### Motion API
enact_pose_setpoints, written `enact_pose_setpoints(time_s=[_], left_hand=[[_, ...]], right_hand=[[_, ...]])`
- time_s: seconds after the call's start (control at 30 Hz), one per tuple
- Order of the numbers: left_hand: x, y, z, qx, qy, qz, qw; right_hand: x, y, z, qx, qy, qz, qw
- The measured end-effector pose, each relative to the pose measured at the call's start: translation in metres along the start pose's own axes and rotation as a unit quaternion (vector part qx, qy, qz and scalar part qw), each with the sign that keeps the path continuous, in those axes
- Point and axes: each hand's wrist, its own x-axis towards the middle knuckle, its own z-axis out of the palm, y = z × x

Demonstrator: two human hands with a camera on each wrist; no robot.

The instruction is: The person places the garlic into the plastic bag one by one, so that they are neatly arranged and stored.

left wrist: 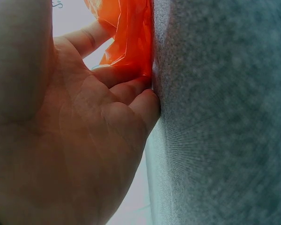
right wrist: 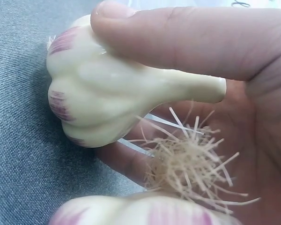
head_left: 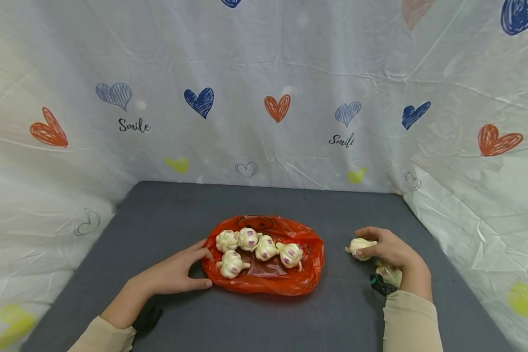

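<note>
A red plastic bag [head_left: 286, 286] lies spread open on the dark table, with several garlic bulbs [head_left: 231, 264] inside it. At its left side my left hand [head_left: 176, 271] touches the rim, thumb and fingers apart; in the left wrist view the fingertips rest against the red plastic [left wrist: 131, 42]. To the right of the bag, my right hand [head_left: 393, 249] holds a garlic bulb [head_left: 360, 248] between thumb and fingers. That bulb [right wrist: 93, 89] shows purple streaks and a pale stem in the right wrist view. Under the right wrist sits another bulb [head_left: 389, 274], partly hidden, its roots [right wrist: 187, 164] near the palm.
A dark grey cloth covers the table [head_left: 167, 210]. Behind and at both sides hangs a white curtain [head_left: 246, 58] printed with hearts. A black wrist device [head_left: 382, 285] shows by the right sleeve, and a dark object [head_left: 147, 319] by the left wrist.
</note>
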Motion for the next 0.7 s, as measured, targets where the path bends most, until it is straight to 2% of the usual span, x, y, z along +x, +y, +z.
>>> enact_pose_setpoints(time_s=[0.4,0.7], left_hand=[[0.0003,-0.0018,0.0007,0.000,-0.001,-0.005,1.0000],[0.0002,-0.0002,-0.0001,-0.002,-0.002,-0.006,1.0000]], right_hand=[[0.0019,-0.0020,0.0000,-0.022,0.002,0.017,0.9996],[0.0013,-0.0040,-0.0004,-0.037,0.006,0.008,0.9993]])
